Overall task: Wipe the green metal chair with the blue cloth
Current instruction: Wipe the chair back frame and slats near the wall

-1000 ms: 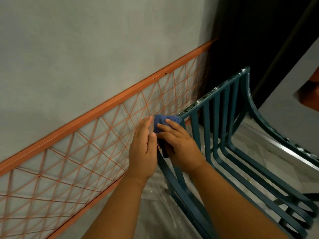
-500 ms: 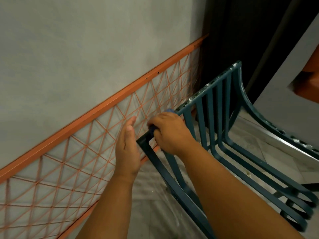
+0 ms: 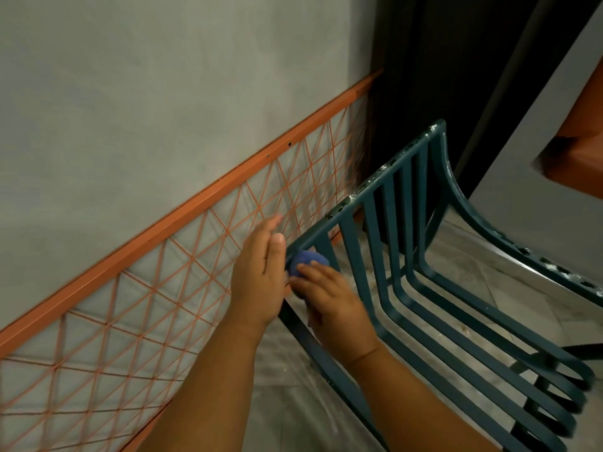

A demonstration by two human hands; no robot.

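Right hand (image 3: 332,298) clamps the balled blue cloth (image 3: 308,261) against the green metal chair (image 3: 391,256) at its corner, while the flat, straight-fingered left hand (image 3: 261,272) apparently steadies the frame.

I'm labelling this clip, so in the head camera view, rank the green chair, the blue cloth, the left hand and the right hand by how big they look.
1. Green chair, by far the largest.
2. Left hand and right hand: they look alike, so no ranking between them.
3. Blue cloth, smallest, though partly covered by the right hand.
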